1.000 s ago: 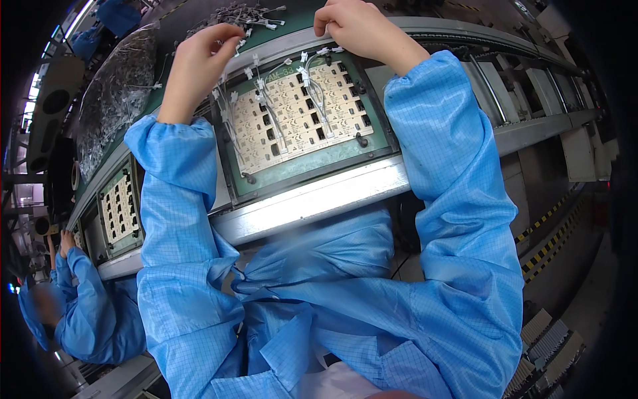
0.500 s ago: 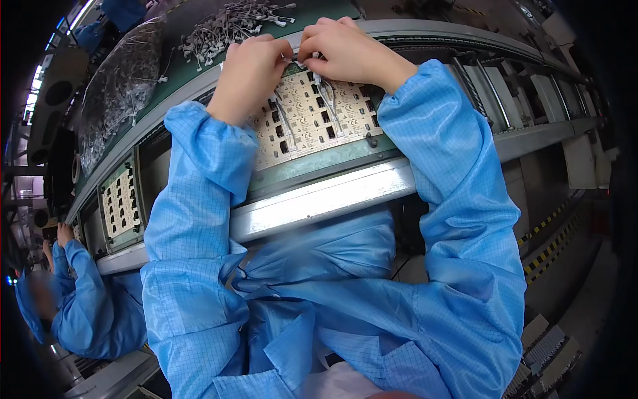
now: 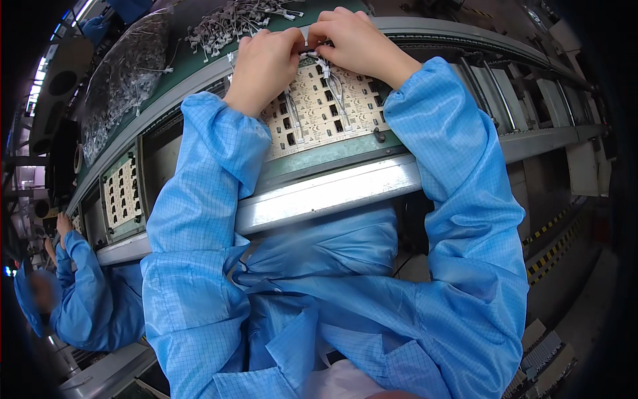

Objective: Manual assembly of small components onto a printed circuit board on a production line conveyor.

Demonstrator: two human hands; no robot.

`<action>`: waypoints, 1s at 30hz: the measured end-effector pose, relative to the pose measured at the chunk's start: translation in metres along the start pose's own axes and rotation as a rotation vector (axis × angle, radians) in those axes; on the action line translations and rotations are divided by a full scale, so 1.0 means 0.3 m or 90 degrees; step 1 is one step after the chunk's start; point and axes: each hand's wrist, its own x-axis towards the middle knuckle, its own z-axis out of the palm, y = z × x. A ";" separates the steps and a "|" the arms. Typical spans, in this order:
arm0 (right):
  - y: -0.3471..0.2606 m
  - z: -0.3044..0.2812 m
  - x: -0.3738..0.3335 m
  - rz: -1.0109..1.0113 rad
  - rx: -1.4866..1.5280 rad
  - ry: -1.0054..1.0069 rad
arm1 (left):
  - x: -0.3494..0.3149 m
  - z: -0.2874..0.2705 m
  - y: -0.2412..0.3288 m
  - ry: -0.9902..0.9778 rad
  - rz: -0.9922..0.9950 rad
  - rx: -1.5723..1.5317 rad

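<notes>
A panel of cream circuit boards (image 3: 319, 123) with rows of black parts lies in a green carrier frame (image 3: 332, 154) in front of me. Over its far edge, my left hand (image 3: 266, 70) is bent with thumb and fingers pinched; what lies between its fingertips is mostly hidden. Close beside it, my right hand (image 3: 355, 41) pinches at a short white cable, its fingertips nearly meeting the left ones. White cables with plugs (image 3: 336, 93) lie across the panel below the right hand. Another white cable (image 3: 294, 116) lies next to my left wrist.
A heap of white cables (image 3: 232, 23) lies on the green surface beyond the rail, beside a clear plastic bag (image 3: 123, 80). A metal rail (image 3: 329, 196) runs along my side. Another panel (image 3: 123, 193) sits to the left, near a co-worker in blue (image 3: 100, 299).
Both hands have shifted slightly right and up in the picture, still close together at the panel's far edge. The panel also appears a little further right.
</notes>
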 end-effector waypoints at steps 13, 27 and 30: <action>0.016 0.035 0.004 -0.159 -0.074 -0.030 | 0.003 -0.015 -0.013 0.023 -0.108 -0.256; -0.016 0.000 -0.012 -0.136 -0.083 -0.046 | -0.024 -0.102 -0.154 -0.149 -0.410 0.062; -0.025 0.007 -0.008 -0.125 -0.088 -0.053 | -0.040 -0.065 -0.166 -0.099 -0.431 0.079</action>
